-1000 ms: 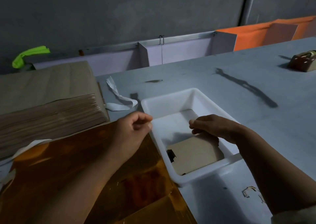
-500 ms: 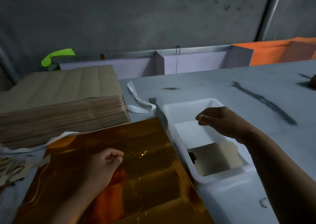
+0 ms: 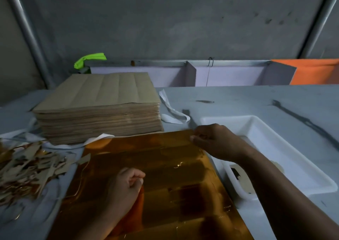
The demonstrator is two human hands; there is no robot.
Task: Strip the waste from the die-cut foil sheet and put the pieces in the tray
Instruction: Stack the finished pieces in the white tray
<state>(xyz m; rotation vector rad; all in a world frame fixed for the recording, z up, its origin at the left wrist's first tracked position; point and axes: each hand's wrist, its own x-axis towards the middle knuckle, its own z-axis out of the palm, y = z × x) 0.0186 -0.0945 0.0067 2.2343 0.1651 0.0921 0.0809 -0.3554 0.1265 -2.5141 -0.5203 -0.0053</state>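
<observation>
- Foil sheet (image 3: pixel 165 175): glossy amber-gold, flat on the table (image 3: pixel 238 96) directly in front, near edge cut off by the bottom of the view, thin die-cut lines catching light across its face.
- Right hand (image 3: pixel 216 140): at the sheet's far right corner, fingers curled, thumb and fingertips pinching the foil's edge there, forearm crossing over the near part of the tray.
- Left hand (image 3: pixel 126 186): resting on the sheet left of its middle, curled into a loose fist with thumb against forefinger, nothing visible inside it.
- Tray (image 3: pixel 286 148): white plastic, just beside the sheet's right edge, long side angled away to the right.
- Tan piece (image 3: pixel 244 184): lying in the tray's near end, dark patch at one corner, mostly hidden behind the right forearm.
- Stack of brown sheets (image 3: pixel 99 111): thick, squared up, beyond the foil's far left corner.
- Waste scraps (image 3: pixel 23 168): loose heap of tan and gold slivers at the table's left edge, beside the foil.
- White strip (image 3: pixel 172 111): curling on the table between the stack and the tray.
- Behind the table: low pale partition (image 3: pixel 229 74), bright green object (image 3: pixel 89 59) at its left end, orange panel (image 3: pixel 315 73) at the right.
</observation>
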